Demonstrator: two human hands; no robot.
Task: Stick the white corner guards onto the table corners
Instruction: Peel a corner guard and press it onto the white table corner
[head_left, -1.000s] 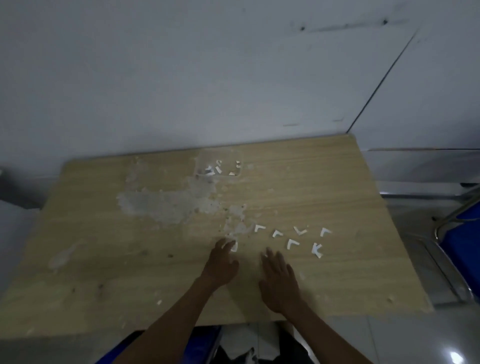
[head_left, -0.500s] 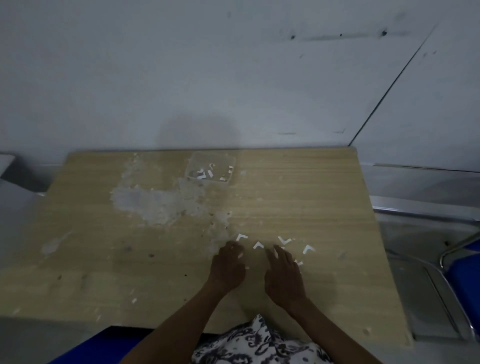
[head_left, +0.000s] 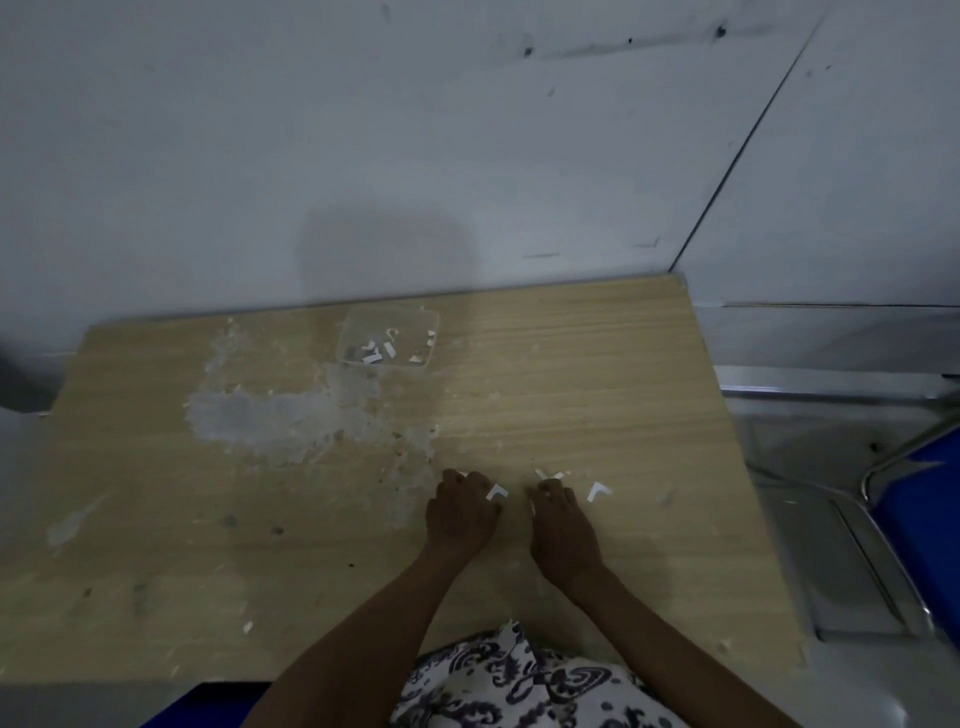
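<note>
Left hand (head_left: 460, 514) fingers curled over white corner guards (head_left: 496, 491) on the wooden table (head_left: 156, 519); right hand (head_left: 563, 525) likewise; grip unclear. Farther back, clear plastic container (head_left: 387, 336) holding white scraps (head_left: 382, 351).

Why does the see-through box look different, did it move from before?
No. The clear box sits just beyond the same grey worn patch near the table's far edge; only the camera shifted.

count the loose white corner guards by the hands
3 clearly: one beside the left hand, one past the right hand's fingers, one farther right. Hands may hide more.
</note>
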